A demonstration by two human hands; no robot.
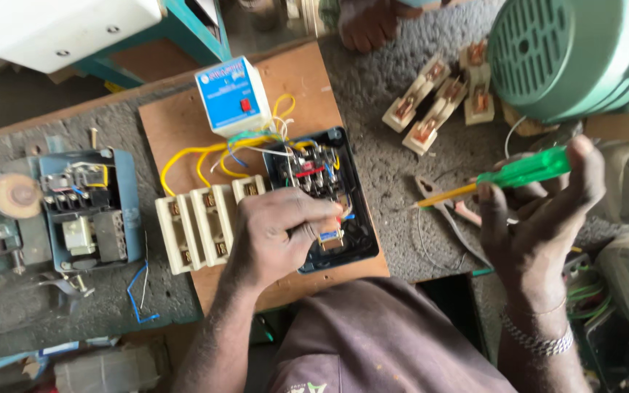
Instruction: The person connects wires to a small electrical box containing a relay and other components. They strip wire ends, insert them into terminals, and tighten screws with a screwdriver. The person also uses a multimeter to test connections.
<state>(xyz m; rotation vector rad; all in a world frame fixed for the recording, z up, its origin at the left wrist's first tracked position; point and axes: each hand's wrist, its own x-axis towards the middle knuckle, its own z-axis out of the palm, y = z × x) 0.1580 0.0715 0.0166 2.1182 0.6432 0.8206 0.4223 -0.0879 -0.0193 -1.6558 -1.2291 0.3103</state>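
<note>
Bare bench [394,182] between black starter box [351,218] and pliers [442,207].

three cream fuse holders [205,225] on the board (side by side), one green-handled screwdriver [504,177], one pair of pliers [445,211]

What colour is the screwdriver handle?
Translucent green, on the screwdriver in the right hand; head view.

A blue rectangular label with a red mark [228,91] fronts the white box on the board
</note>
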